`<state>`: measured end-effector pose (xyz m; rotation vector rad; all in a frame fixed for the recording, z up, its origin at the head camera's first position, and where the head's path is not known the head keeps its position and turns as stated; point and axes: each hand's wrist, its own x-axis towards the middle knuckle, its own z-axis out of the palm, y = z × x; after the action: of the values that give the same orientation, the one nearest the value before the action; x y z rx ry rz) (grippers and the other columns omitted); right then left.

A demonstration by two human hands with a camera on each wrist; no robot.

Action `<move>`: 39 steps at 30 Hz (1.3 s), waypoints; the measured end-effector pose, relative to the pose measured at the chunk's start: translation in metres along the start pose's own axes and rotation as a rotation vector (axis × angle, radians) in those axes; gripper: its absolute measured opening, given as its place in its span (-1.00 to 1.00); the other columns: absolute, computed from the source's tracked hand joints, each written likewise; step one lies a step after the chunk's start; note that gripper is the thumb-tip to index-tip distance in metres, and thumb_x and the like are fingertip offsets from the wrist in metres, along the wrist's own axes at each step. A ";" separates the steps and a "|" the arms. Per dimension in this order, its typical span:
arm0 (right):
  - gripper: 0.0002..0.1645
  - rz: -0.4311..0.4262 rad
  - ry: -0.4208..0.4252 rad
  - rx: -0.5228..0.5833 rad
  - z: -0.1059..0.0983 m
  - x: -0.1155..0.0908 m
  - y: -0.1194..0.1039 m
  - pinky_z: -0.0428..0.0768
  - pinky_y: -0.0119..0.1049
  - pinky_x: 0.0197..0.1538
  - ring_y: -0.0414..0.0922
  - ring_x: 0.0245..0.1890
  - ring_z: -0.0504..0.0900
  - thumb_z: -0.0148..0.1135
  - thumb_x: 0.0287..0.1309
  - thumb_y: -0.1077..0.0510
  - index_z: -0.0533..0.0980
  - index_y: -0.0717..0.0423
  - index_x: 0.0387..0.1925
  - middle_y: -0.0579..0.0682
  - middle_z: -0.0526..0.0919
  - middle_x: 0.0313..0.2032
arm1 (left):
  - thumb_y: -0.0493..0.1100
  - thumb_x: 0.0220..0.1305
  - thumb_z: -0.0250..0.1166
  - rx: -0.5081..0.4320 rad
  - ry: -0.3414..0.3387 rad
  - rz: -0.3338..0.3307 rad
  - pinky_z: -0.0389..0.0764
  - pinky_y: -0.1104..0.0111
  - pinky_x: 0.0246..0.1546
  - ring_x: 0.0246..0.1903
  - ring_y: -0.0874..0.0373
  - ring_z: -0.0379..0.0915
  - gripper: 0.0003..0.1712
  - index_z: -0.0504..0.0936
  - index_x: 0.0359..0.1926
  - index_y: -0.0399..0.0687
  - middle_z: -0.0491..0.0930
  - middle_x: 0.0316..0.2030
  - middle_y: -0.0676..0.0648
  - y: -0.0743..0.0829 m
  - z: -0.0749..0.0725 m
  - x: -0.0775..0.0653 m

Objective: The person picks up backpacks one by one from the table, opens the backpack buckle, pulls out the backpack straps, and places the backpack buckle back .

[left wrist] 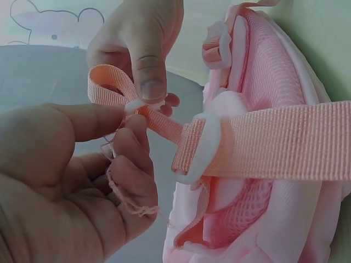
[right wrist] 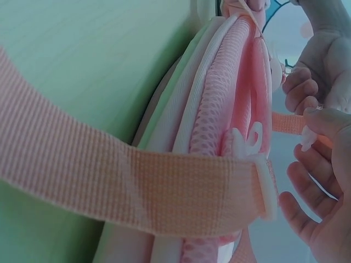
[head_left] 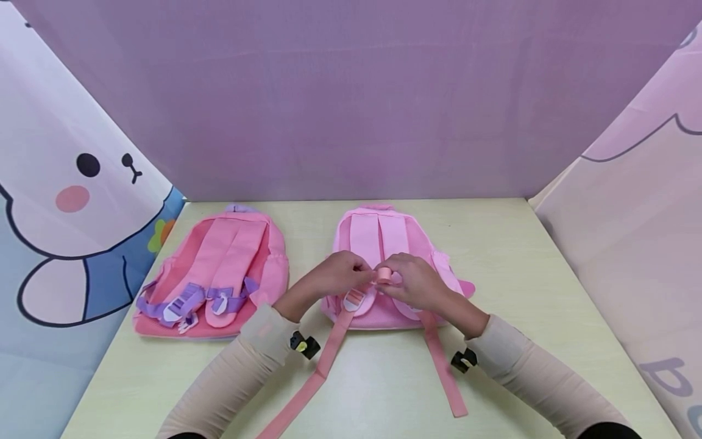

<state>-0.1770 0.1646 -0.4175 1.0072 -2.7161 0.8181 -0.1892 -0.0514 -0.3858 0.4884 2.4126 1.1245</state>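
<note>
A pink backpack lies with its shoulder straps up, both hands working over its lower half. My left hand pinches the peach webbing between thumb and forefinger, right beside a small white plastic buckle. From the other side, my right hand grips that buckle, thumb on top, and a loop of webbing stands up by its thumb. Frayed threads hang across the left fingers. A white strap adjuster holds the wider peach strap close by.
A darker pink backpack with purple straps and white buckles lies on the left of the table. Two loose peach straps trail toward the front edge. A purple cloth wall stands behind, with printed panels at both sides.
</note>
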 end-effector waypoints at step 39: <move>-0.69 0.010 0.061 0.031 0.011 0.005 -0.002 0.66 -0.28 -0.20 -0.06 -0.31 0.66 0.51 0.09 0.11 0.69 0.12 -0.13 -0.04 0.70 -0.30 | -0.28 0.30 0.17 -0.020 0.037 0.002 0.33 0.44 -0.58 -0.56 0.21 0.32 -0.78 0.70 -0.44 -0.18 0.53 -0.53 0.00 -0.007 -0.001 0.008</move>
<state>-0.1783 0.1545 -0.4244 0.9589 -2.6676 0.8798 -0.1976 -0.0527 -0.3924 0.4674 2.4307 1.1675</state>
